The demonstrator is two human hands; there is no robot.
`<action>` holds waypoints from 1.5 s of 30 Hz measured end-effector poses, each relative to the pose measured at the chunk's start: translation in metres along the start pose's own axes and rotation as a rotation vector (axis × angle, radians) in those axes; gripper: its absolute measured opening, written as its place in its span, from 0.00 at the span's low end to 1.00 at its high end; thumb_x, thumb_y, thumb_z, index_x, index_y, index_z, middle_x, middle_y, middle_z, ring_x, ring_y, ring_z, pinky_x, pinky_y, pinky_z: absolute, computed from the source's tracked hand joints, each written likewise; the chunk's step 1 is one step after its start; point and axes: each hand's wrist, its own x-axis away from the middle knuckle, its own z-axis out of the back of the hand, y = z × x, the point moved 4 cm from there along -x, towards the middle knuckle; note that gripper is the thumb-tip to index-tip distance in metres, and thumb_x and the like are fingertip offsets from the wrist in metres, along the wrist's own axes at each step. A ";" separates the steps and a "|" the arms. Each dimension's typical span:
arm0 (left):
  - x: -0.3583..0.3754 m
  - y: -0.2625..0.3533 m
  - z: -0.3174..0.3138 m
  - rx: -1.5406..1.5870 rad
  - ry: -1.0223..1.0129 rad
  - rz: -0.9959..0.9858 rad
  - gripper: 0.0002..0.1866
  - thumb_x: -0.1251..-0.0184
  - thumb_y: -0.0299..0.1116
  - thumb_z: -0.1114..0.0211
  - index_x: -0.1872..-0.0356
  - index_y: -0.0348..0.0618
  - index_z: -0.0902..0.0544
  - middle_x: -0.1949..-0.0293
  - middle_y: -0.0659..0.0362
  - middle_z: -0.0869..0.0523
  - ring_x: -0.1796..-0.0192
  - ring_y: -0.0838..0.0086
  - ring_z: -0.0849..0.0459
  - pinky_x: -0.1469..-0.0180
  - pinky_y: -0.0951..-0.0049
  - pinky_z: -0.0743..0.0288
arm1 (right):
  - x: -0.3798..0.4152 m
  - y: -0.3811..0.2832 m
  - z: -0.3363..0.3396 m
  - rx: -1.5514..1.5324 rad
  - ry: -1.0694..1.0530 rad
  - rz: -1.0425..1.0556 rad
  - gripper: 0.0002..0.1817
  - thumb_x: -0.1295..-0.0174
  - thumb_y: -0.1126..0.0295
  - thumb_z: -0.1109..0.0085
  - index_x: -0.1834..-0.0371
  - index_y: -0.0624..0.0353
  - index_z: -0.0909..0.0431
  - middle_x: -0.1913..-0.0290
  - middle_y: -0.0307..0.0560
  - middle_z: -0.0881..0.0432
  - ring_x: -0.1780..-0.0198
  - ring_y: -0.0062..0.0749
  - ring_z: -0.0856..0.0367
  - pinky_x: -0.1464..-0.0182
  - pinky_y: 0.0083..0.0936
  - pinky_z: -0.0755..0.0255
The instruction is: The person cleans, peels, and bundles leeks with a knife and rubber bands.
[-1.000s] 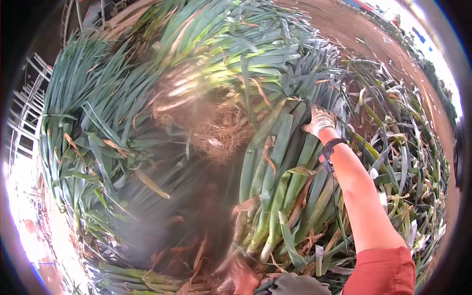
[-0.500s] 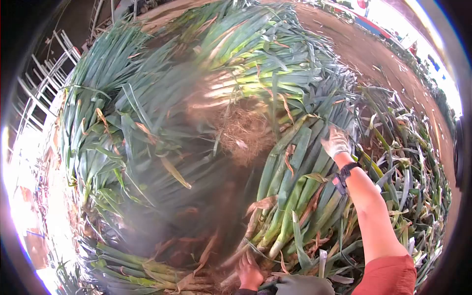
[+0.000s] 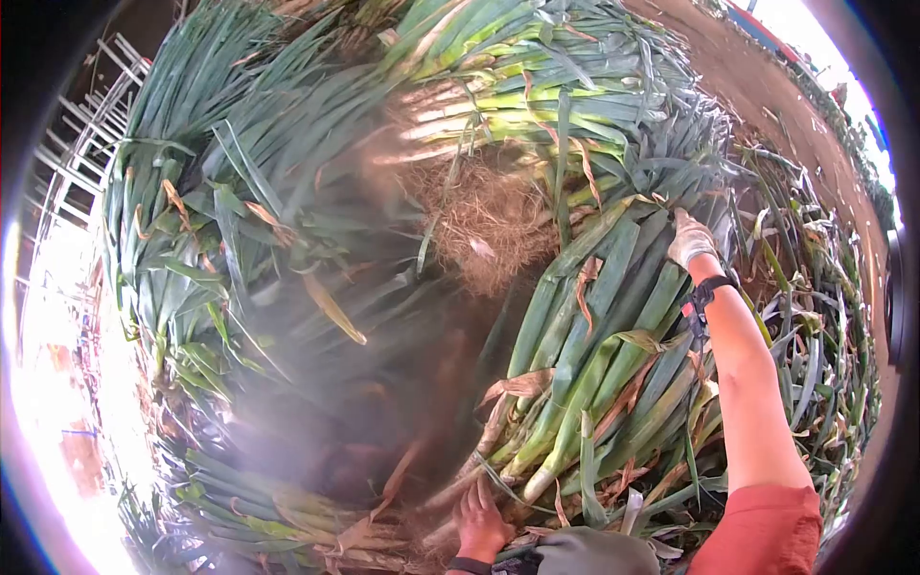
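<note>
A bundle of leeks [image 3: 565, 364] lies slantwise in front of me, its green leaves toward the upper right and its pale stalks toward the bottom. My left hand [image 3: 481, 522] rests against the lower stalk ends, fingers stretched out and a little apart. At the leafy end is my right hand [image 3: 690, 241], in a pale glove with a dark strap at the wrist. Its fingers are curled against the leek leaves, partly hidden among them. Some leaves in the bundle are dry and brown, such as the dry leaf [image 3: 586, 283].
A tangle of leek roots [image 3: 484, 225] sits beyond the bundle. More leeks [image 3: 182, 220] are heaped at left, and others [image 3: 278, 513] lie at lower left. Loose leaf trimmings [image 3: 815, 335] pile up at right beside bare ground [image 3: 767, 105]. A metal frame [image 3: 86, 144] stands at far left. Haze blurs the middle.
The view has shifted, so the leeks appear nearer and larger. My right hand has moved a little up and to the right along the leaves. My left hand stays at the stalk ends.
</note>
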 end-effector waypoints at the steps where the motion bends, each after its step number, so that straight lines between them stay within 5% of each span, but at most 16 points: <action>1: 0.000 -0.001 -0.002 -0.002 0.012 -0.006 0.53 0.71 0.34 0.29 0.35 0.38 0.45 0.42 0.48 0.34 0.38 0.56 0.36 0.38 0.55 0.44 | 0.011 0.002 0.011 -0.093 -0.057 -0.072 0.34 0.56 0.67 0.42 0.39 0.53 0.38 0.45 0.56 0.27 0.43 0.49 0.29 0.44 0.34 0.32; 5: 0.000 -0.005 -0.002 0.081 -0.040 0.040 0.50 0.62 0.36 0.31 0.33 0.41 0.48 0.37 0.49 0.37 0.34 0.55 0.41 0.34 0.51 0.50 | 0.026 0.019 0.017 -0.228 -0.077 0.030 0.27 0.60 0.52 0.41 0.57 0.56 0.22 0.51 0.59 0.23 0.47 0.48 0.26 0.46 0.34 0.33; 7: 0.002 -0.010 -0.008 0.102 0.025 0.021 0.47 0.55 0.37 0.35 0.32 0.41 0.49 0.36 0.50 0.38 0.33 0.56 0.41 0.35 0.49 0.49 | 0.049 0.024 0.029 -0.205 -0.158 0.109 0.30 0.53 0.48 0.44 0.51 0.57 0.23 0.42 0.58 0.29 0.42 0.49 0.31 0.41 0.34 0.36; 8: 0.004 -0.015 -0.014 0.074 0.062 -0.001 0.45 0.52 0.37 0.36 0.32 0.42 0.50 0.36 0.51 0.38 0.33 0.57 0.41 0.35 0.48 0.48 | 0.050 0.038 0.021 -0.169 0.164 0.094 0.35 0.55 0.51 0.43 0.47 0.67 0.28 0.48 0.61 0.25 0.45 0.51 0.27 0.45 0.35 0.33; 10: 0.010 -0.015 -0.011 0.086 0.107 -0.004 0.44 0.50 0.36 0.37 0.32 0.43 0.50 0.36 0.51 0.37 0.34 0.58 0.40 0.36 0.48 0.46 | 0.089 0.029 0.062 -0.468 -0.063 0.040 0.38 0.55 0.52 0.43 0.42 0.69 0.33 0.43 0.62 0.28 0.40 0.47 0.30 0.39 0.30 0.39; 14: 0.011 -0.017 -0.002 0.055 0.206 0.005 0.40 0.48 0.32 0.39 0.33 0.45 0.47 0.40 0.55 0.33 0.39 0.60 0.35 0.39 0.50 0.42 | 0.100 0.028 0.110 -0.659 0.137 0.168 0.25 0.50 0.59 0.43 0.54 0.70 0.24 0.58 0.50 0.20 0.56 0.31 0.24 0.50 0.25 0.34; 20: 0.026 -0.020 -0.003 0.065 0.328 -0.012 0.36 0.49 0.32 0.42 0.35 0.45 0.43 0.41 0.53 0.33 0.41 0.55 0.34 0.41 0.50 0.40 | 0.176 0.003 0.235 -0.735 0.207 0.433 0.21 0.46 0.60 0.46 0.59 0.70 0.23 0.63 0.46 0.20 0.63 0.29 0.26 0.55 0.23 0.34; 25: 0.047 -0.038 0.003 0.256 0.436 -0.049 0.35 0.52 0.29 0.40 0.38 0.43 0.39 0.42 0.53 0.33 0.43 0.56 0.32 0.45 0.54 0.35 | 0.253 -0.044 0.344 -0.524 0.527 0.927 0.25 0.43 0.55 0.48 0.54 0.69 0.24 0.54 0.54 0.21 0.53 0.37 0.22 0.49 0.28 0.32; 26: 0.053 -0.042 0.004 0.301 0.450 -0.035 0.35 0.53 0.28 0.40 0.38 0.43 0.39 0.42 0.53 0.33 0.43 0.57 0.32 0.46 0.55 0.33 | 0.284 -0.072 0.371 -0.302 0.770 1.038 0.25 0.41 0.56 0.51 0.51 0.68 0.26 0.50 0.55 0.23 0.49 0.41 0.24 0.46 0.30 0.34; 29: 0.076 -0.057 0.014 0.436 0.567 -0.020 0.35 0.54 0.28 0.40 0.40 0.35 0.39 0.45 0.49 0.29 0.48 0.54 0.27 0.49 0.59 0.30 | 0.458 -0.173 0.422 0.193 1.187 1.374 0.28 0.38 0.54 0.58 0.44 0.66 0.32 0.45 0.57 0.27 0.41 0.49 0.31 0.40 0.33 0.39; 31: 0.086 -0.071 0.029 0.551 0.571 -0.014 0.35 0.53 0.28 0.40 0.40 0.32 0.40 0.46 0.47 0.28 0.49 0.53 0.26 0.49 0.60 0.30 | 0.549 -0.223 0.438 0.119 1.362 1.399 0.29 0.39 0.53 0.57 0.42 0.66 0.33 0.44 0.58 0.28 0.39 0.49 0.34 0.37 0.33 0.42; 36: 0.119 -0.111 0.063 1.143 0.627 0.220 0.45 0.59 0.37 0.27 0.42 0.27 0.43 0.55 0.37 0.23 0.55 0.45 0.23 0.54 0.56 0.27 | 0.719 -0.353 0.426 -0.355 1.160 1.863 0.31 0.42 0.59 0.48 0.37 0.63 0.39 0.39 0.59 0.34 0.37 0.44 0.34 0.38 0.29 0.39; 38: 0.114 -0.130 0.064 1.342 0.609 0.371 0.46 0.57 0.39 0.26 0.39 0.35 0.45 0.58 0.39 0.21 0.55 0.46 0.22 0.54 0.58 0.28 | 0.751 -0.415 0.403 -0.461 0.899 1.980 0.33 0.43 0.61 0.44 0.35 0.62 0.41 0.37 0.59 0.36 0.37 0.42 0.35 0.38 0.28 0.38; 40: 0.088 -0.156 0.062 1.397 0.594 0.310 0.40 0.57 0.42 0.28 0.47 0.28 0.38 0.61 0.37 0.21 0.57 0.48 0.20 0.55 0.57 0.27 | 0.748 -0.471 0.368 -0.417 0.641 1.933 0.36 0.44 0.63 0.40 0.33 0.60 0.43 0.35 0.59 0.38 0.36 0.40 0.35 0.38 0.27 0.37; 42: 0.098 -0.182 0.077 1.327 0.452 0.204 0.33 0.54 0.40 0.32 0.47 0.33 0.32 0.61 0.40 0.19 0.54 0.51 0.20 0.53 0.60 0.27 | 0.701 -0.499 0.307 0.104 0.647 1.612 0.27 0.47 0.56 0.51 0.46 0.60 0.29 0.50 0.58 0.23 0.47 0.49 0.26 0.45 0.34 0.33; 45: 0.110 -0.190 0.072 1.322 0.590 0.234 0.30 0.51 0.39 0.34 0.48 0.33 0.29 0.60 0.41 0.19 0.53 0.52 0.21 0.52 0.61 0.28 | 0.676 -0.467 0.221 0.133 0.224 1.613 0.24 0.49 0.57 0.48 0.51 0.58 0.26 0.56 0.57 0.21 0.53 0.47 0.22 0.50 0.35 0.29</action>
